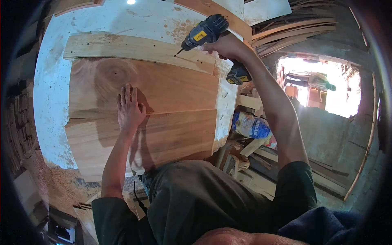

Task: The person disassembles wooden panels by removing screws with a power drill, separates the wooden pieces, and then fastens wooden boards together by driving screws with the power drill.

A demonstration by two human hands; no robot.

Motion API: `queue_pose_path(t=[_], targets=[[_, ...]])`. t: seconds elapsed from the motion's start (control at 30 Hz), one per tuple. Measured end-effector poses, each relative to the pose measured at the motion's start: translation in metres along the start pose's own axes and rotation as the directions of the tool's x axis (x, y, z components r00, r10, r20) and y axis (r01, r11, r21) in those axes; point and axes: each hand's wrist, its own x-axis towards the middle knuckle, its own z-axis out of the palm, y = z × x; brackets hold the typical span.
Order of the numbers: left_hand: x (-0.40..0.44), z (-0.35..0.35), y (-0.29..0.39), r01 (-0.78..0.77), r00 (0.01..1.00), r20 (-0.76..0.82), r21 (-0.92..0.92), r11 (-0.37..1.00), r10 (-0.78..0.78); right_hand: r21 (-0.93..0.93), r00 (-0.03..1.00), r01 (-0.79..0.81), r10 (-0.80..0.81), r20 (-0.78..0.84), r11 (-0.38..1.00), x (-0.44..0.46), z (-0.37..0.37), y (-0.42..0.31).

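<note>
My right hand is wrapped round the grip of a black and yellow cordless drill, raised over the far right of the table. The drill's thin bit points down and left, its tip at a pale wooden strip; whether it touches the wood I cannot tell. Several dark holes dot the strip. My left hand lies flat with fingers stretched out on a broad brown wooden board, close to the seam with the nearer board. The far board's edge runs along the strip.
A white stained tabletop lies under the wood. Long planks are stacked at the upper right. A blue and white bag and offcuts sit right of the table. Sawdust covers the floor at left. A bright opening shows at right.
</note>
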Motion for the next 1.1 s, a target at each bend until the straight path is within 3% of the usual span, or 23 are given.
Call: queue_pose_path(t=[0.47,0.53,0.67,1.1], targets=[[-0.002,0.005,-0.003,-0.023,0.999,-0.032,0.01,1.0,0.024,0.084,0.999,-0.01,0.006,0.042,0.996,0.004,-0.001,0.008],[0.001,0.003,-0.003,-0.02,0.999,-0.031,0.011,1.0,0.02,0.092,0.992,-0.094,0.086,0.088,0.991,0.002,-0.008,0.007],[-0.002,0.005,-0.004,-0.024,0.999,-0.038,0.02,1.0,0.024,0.009,0.994,-0.093,0.092,0.059,0.996,-0.004,-0.005,0.003],[0.001,0.005,-0.002,-0.011,1.0,-0.007,0.038,0.999,0.011,0.284,0.973,-0.233,0.224,0.065,0.93,-0.002,0.001,0.03]])
